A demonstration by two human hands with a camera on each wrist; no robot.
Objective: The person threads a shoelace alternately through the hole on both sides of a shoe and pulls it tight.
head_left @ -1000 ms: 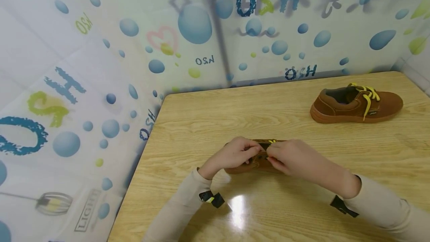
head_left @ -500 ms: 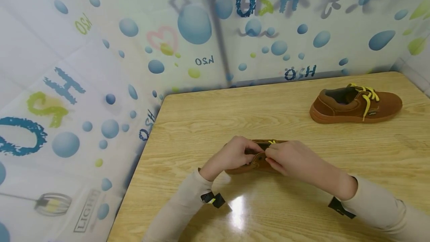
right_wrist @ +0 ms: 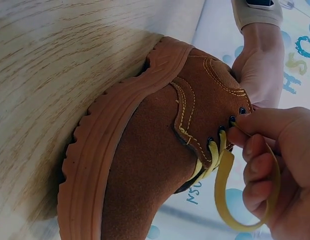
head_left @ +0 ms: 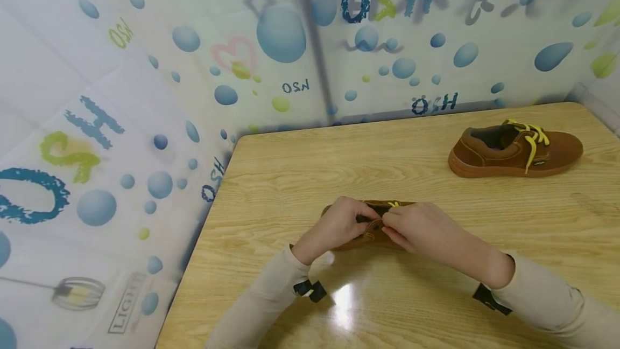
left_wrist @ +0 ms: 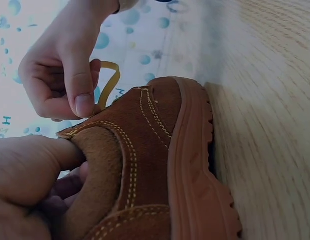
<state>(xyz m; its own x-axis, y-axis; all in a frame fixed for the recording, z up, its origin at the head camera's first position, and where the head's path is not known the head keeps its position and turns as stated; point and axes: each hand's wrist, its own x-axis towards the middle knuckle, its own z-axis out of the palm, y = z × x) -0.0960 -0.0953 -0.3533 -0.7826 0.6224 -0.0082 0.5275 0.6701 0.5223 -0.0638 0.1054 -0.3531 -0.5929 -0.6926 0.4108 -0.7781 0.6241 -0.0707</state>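
A brown suede shoe [head_left: 375, 236] with yellow stitching stands on the table between my hands. In the left wrist view, my left hand [left_wrist: 27, 175] reaches into its opening and grips the shoe by the collar edge; some fingers are hidden inside. My right hand [head_left: 426, 228] pinches a yellow shoelace [right_wrist: 222, 187] close to a dark eyelet [right_wrist: 232, 120], as the right wrist view shows. A loop of that lace hangs beside my curled right fingers. Lower eyelets are threaded with lace, and the topmost eyelet [right_wrist: 242, 110] on this side holds none.
Farther back on the right of the wooden table [head_left: 290, 171] stands a matching brown shoe [head_left: 557, 149], its yellow lace [head_left: 532, 144] tied across the front. A wall sheet [head_left: 194, 101] printed with blue bubbles and letters lines the table's back and left edges.
Around half a second ago, my left thumb and fingers shifted deeper into the shoe opening. My right hand drew slightly left along the eyelet edge and has since hardly moved.
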